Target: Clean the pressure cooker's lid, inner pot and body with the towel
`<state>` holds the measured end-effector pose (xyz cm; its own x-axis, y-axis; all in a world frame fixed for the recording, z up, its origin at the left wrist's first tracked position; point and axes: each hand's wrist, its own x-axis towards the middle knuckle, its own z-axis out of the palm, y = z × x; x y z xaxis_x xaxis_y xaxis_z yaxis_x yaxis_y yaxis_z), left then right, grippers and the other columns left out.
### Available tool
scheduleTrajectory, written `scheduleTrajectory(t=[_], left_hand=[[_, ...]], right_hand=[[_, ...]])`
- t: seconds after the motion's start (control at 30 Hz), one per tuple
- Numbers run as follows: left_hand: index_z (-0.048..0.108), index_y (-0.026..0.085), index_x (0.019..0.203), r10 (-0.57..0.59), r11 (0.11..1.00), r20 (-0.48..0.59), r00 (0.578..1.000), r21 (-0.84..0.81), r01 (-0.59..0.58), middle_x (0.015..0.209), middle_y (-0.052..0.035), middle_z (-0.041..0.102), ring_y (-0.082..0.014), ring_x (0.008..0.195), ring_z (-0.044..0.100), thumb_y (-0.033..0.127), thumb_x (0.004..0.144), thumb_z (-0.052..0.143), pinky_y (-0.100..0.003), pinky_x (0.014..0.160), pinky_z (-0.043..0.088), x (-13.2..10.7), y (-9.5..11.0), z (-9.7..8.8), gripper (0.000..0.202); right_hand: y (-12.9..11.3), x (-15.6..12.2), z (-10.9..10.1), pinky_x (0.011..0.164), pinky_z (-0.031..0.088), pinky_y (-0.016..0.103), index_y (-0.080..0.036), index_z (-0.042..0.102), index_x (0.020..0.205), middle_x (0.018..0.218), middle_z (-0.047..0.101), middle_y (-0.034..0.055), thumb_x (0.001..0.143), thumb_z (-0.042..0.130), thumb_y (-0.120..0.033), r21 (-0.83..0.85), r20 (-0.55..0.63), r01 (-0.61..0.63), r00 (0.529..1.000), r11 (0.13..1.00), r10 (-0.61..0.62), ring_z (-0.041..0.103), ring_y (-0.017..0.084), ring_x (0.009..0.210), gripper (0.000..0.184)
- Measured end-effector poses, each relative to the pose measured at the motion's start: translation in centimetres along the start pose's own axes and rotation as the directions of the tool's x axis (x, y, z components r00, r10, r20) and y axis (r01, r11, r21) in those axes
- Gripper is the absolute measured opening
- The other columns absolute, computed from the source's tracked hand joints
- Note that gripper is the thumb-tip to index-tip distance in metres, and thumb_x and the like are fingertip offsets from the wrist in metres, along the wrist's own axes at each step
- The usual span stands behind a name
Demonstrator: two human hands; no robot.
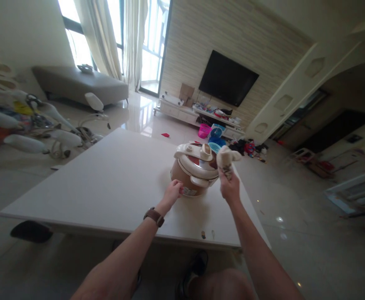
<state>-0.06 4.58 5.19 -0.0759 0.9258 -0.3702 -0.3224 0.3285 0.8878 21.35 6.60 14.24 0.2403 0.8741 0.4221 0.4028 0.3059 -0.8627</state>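
An electric pressure cooker (185,179) with a brown body and a cream lid stands upright on the white table. My left hand (173,191), with a brown watch on the wrist, is at the cooker's front left side. Its fingers are curled; whether they touch the cooker or hold anything I cannot tell. To the right of the cooker, my right hand (230,187) grips a bunched cream cloth (226,156) with a dark pattern low down. The cloth's top is raised beside the lid and hides part of its right edge.
Two small objects, one of them dark (203,234), lie near the front edge of the white table (107,179). Beyond it stand a pink basket (204,131), a blue bin (217,132) and a low TV cabinet (179,111). An exercise bike or similar frame (57,133) is at left.
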Motion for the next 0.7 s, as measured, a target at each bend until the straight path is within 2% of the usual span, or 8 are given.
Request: scheduleTrajectory(t=[0.07, 0.17, 0.23, 0.33, 0.4, 0.5, 0.6, 0.7], left_hand=[[0.064, 0.02, 0.084, 0.026, 0.999, -0.003, 1.0, -0.024, -0.026, 0.075, -0.0026, 0.066, -0.0168, 0.065, 0.064, 0.021, 0.081, 0.059, -0.026, 0.06, 0.045, 0.2, 0.0, 0.3, 0.006], [0.064, 0.02, 0.085, 0.048, 0.997, 0.001, 0.999, -0.062, -0.048, 0.079, -0.0038, 0.069, -0.0177, 0.068, 0.066, 0.024, 0.082, 0.058, -0.028, 0.062, 0.047, 0.3, -0.2, 0.6, 0.008], [0.064, 0.02, 0.085, 0.033, 0.996, 0.017, 0.999, -0.084, -0.031, 0.08, -0.0041, 0.069, -0.0175, 0.067, 0.066, 0.025, 0.083, 0.057, -0.028, 0.062, 0.046, 0.4, -0.3, 0.7, 0.009], [0.063, 0.019, 0.085, 0.002, 0.994, 0.024, 1.0, -0.105, 0.0, 0.077, -0.0037, 0.068, -0.016, 0.063, 0.065, 0.025, 0.082, 0.057, -0.026, 0.059, 0.044, 0.9, -0.2, 0.7, 0.009], [0.063, 0.019, 0.085, -0.004, 0.993, 0.012, 1.0, -0.114, 0.006, 0.076, -0.0033, 0.067, -0.0152, 0.062, 0.065, 0.025, 0.08, 0.058, -0.025, 0.058, 0.044, 1.3, -0.1, 0.6, 0.009], [0.063, 0.019, 0.085, -0.003, 0.992, -0.006, 1.0, -0.127, 0.003, 0.077, -0.0029, 0.067, -0.0149, 0.061, 0.065, 0.026, 0.078, 0.059, -0.025, 0.059, 0.045, 1.9, -0.2, 0.5, 0.011], [0.063, 0.019, 0.085, 0.003, 0.989, -0.023, 1.0, -0.145, -0.007, 0.077, -0.0022, 0.067, -0.015, 0.062, 0.065, 0.027, 0.077, 0.058, -0.026, 0.06, 0.046, 2.0, -0.4, 0.4, 0.012], [0.063, 0.02, 0.085, 0.003, 0.989, -0.03, 1.0, -0.145, -0.007, 0.078, -0.0027, 0.068, -0.0157, 0.064, 0.066, 0.027, 0.076, 0.058, -0.026, 0.061, 0.046, 1.8, -0.4, 0.3, 0.013]], right_hand=[[0.9, -0.6, 2.7, 0.127, 0.035, 0.057, -0.026, 0.077, 0.124, 0.146, 0.07, 0.0112, 0.083, 0.073, -0.037, -0.265, 0.166, 0.204, 0.972, 0.942, -0.164, 0.05, 0.036, 0.151, 0.043], [2.8, -0.6, 4.0, 0.133, 0.017, 0.063, -0.031, 0.07, 0.14, 0.166, 0.053, 0.0055, 0.088, 0.065, -0.03, -0.455, 0.306, 0.363, 0.921, 0.813, -0.24, 0.03, 0.036, 0.164, 0.052], [4.2, 0.6, 3.2, 0.133, 0.023, 0.059, -0.03, 0.069, 0.141, 0.165, 0.055, 0.0064, 0.091, 0.061, -0.031, -0.459, 0.277, 0.344, 0.932, 0.819, -0.236, 0.033, 0.033, 0.163, 0.051], [5.7, 2.5, 1.6, 0.123, 0.041, 0.052, -0.022, 0.071, 0.135, 0.146, 0.07, 0.0129, 0.093, 0.06, -0.042, -0.392, 0.06, 0.123, 0.992, 0.912, -0.108, 0.052, 0.033, 0.149, 0.048], [6.0, 2.4, 1.4, 0.117, 0.047, 0.051, -0.02, 0.069, 0.136, 0.137, 0.073, 0.0146, 0.095, 0.057, -0.048, -0.348, -0.038, 0.028, 0.998, 0.937, -0.044, 0.06, 0.033, 0.14, 0.051], [5.3, -0.5, 2.6, 0.123, 0.041, 0.053, -0.02, 0.067, 0.142, 0.154, 0.064, 0.0144, 0.097, 0.057, -0.043, -0.442, 0.087, 0.236, 0.972, 0.865, -0.22, 0.045, 0.033, 0.156, 0.051], [4.3, -2.9, 3.7, 0.13, 0.03, 0.061, -0.028, 0.061, 0.151, 0.169, 0.05, 0.0075, 0.095, 0.058, -0.03, -0.555, 0.353, 0.483, 0.874, 0.677, -0.334, 0.028, 0.034, 0.165, 0.056], [4.4, -1.2, 3.5, 0.131, 0.029, 0.06, -0.029, 0.058, 0.155, 0.17, 0.049, 0.0062, 0.095, 0.056, -0.027, -0.586, 0.353, 0.477, 0.878, 0.656, -0.323, 0.033, 0.032, 0.164, 0.06]])
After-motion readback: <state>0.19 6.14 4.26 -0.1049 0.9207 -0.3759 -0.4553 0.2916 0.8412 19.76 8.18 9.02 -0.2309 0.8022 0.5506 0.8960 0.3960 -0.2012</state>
